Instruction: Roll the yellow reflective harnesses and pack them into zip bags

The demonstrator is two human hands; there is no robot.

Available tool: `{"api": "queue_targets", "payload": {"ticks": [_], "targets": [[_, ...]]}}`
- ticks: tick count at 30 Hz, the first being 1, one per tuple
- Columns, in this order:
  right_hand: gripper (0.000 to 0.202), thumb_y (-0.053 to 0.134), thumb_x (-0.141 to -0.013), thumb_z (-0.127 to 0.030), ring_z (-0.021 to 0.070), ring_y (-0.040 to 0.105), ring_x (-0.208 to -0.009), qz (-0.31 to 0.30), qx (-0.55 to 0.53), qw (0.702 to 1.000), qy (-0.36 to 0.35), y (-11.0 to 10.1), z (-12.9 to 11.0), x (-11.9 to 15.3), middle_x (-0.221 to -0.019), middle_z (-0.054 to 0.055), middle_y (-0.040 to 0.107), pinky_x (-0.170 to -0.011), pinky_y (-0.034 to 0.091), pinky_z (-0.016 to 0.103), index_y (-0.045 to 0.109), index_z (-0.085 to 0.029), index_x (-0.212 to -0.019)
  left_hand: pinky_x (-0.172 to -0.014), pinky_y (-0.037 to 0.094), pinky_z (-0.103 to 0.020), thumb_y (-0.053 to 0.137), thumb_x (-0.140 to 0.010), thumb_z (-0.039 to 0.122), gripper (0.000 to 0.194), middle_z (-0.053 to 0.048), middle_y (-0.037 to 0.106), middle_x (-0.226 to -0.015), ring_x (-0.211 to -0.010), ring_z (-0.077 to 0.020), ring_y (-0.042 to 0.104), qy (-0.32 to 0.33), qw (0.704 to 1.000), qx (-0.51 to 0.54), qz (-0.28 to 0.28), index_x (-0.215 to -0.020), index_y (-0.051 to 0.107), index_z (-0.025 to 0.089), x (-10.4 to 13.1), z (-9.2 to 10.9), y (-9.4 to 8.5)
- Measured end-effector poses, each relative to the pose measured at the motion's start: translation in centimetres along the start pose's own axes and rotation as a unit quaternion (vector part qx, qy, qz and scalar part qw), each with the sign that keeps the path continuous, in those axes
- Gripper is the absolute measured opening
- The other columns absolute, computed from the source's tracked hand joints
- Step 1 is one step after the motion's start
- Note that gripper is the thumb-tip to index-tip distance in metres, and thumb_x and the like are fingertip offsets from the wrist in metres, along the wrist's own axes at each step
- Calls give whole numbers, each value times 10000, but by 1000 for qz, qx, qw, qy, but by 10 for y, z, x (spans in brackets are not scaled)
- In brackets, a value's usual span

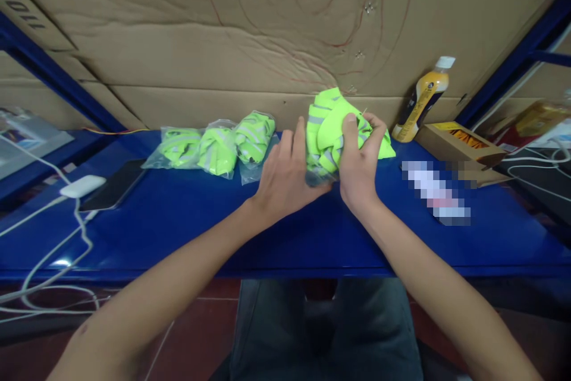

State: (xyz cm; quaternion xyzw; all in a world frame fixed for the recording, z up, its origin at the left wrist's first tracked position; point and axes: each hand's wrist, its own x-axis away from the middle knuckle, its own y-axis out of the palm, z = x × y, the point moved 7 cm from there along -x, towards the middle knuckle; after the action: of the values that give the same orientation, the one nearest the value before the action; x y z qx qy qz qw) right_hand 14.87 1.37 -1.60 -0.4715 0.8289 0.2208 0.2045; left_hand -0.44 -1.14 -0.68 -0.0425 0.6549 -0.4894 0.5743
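Observation:
A neon yellow-green reflective vest (328, 122) with grey bands is bundled up between my two hands above the blue shelf. My right hand (360, 161) grips it from the right, thumb and fingers pinching the fabric. Along the bundle's left side lies my left hand (285, 173), its fingers pointing up and its thumb reaching beneath. A clear plastic bag (317, 179) shows around the bottom of the bundle, held by the left hand. To the left stand three bagged vests in a row: one (178, 146), a second (218, 149) and a third (255, 136).
A bottle (422, 101) with a white cap stands at the back right, beside an open cardboard box (464, 146). A blurred-out item (437, 194) lies in front. A dark phone (116, 185), white charger (83, 186) and cables lie left. Cardboard (178, 42) forms the back wall.

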Motion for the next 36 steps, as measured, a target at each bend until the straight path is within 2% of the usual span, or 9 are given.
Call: {"api": "queue_targets", "payload": {"ticks": [8, 11, 14, 16, 20, 25, 28, 32, 36], "targets": [[691, 734, -860, -754, 264, 698, -1030, -40, 62, 996, 58, -4, 10, -9, -1116, 95, 653, -902, 610, 439, 508, -243, -1266, -1081, 507, -550, 788, -776, 819, 1231, -230, 561, -1387, -1300, -432, 570, -14, 996, 88, -1, -1671, 277, 147, -2, -11, -6], [773, 818, -781, -751, 275, 708, -1077, -157, 38, 983, 83, -5, 5, -23, -1193, 102, 695, -889, 623, 428, 577, -233, -1301, -1114, 491, -573, 804, -750, 830, 1270, -229, 542, -1427, -1328, -438, 557, 7, 994, 101, -32, -1687, 260, 167, -9, -19, -10], [744, 938, -677, -667, 279, 732, -1052, -326, -38, 932, 151, 1, -3, -22, -1183, 87, 754, -829, 642, 404, 686, -227, -1222, -1093, 512, -576, 815, -726, 840, 1318, -219, 552, -1421, -1320, -439, 568, 51, 991, 102, -65, -1707, 227, 186, -16, -27, -13], [727, 1005, -597, -582, 265, 746, -959, -365, -70, 907, 199, 2, -4, -17, -1118, 69, 781, -739, 644, 383, 721, -233, -1168, -1082, 521, -579, 822, -718, 838, 1326, -206, 566, -1419, -1315, -442, 579, 81, 990, 91, -76, -1716, 206, 218, -18, -29, -13], [694, 1033, -520, -498, 241, 734, -837, -267, -85, 937, 209, 7, 4, -12, -1041, 52, 786, -669, 638, 384, 719, -227, -1076, -1107, 505, -577, 762, -761, 858, 1361, -248, 566, -1444, -1331, -459, 584, 97, 992, 27, -70, -1734, 114, 161, -15, -23, -10], [572, 989, -573, -487, 220, 698, -858, -91, -48, 992, 69, 6, 4, -8, -971, 37, 749, -787, 638, 400, 658, -222, -957, -1159, 483, -516, 648, -923, 783, 1204, -292, 484, -1561, -1424, -449, 535, 70, 995, -21, -64, -1738, 69, 112, -10, -13, -8], [545, 960, -617, -527, 195, 669, -782, -98, -16, 994, 47, 5, 1, -7, -924, 27, 724, -689, 617, 363, 634, -227, -933, -1194, 470, -524, 669, -890, 812, 1277, -286, 390, -1662, -1502, -449, 470, 77, 995, 2, -69, -1741, -9, 144, -10, -15, -8], [567, 926, -657, -590, 153, 577, -552, -152, -13, 979, 135, 7, 5, -4, -836, 16, 696, -450, 500, 326, 606, -237, -964, -1180, 481, -587, 781, -729, 878, 1450, -251, 460, -1632, -1480, -458, 505, 66, 994, 65, -61, -1736, -4, 191, -15, -28, -4], [595, 916, -657, -632, 254, 717, -781, -123, 56, 988, 74, 6, -2, -1, -938, 74, 753, -686, 635, 426, 625, -230, -984, -1132, 508, -604, 952, -595, 760, 1354, -261, 613, -1465, -1376, -476, 592, 5, 997, 70, -34, -1621, 353, 110, -18, -41, -2]]}}
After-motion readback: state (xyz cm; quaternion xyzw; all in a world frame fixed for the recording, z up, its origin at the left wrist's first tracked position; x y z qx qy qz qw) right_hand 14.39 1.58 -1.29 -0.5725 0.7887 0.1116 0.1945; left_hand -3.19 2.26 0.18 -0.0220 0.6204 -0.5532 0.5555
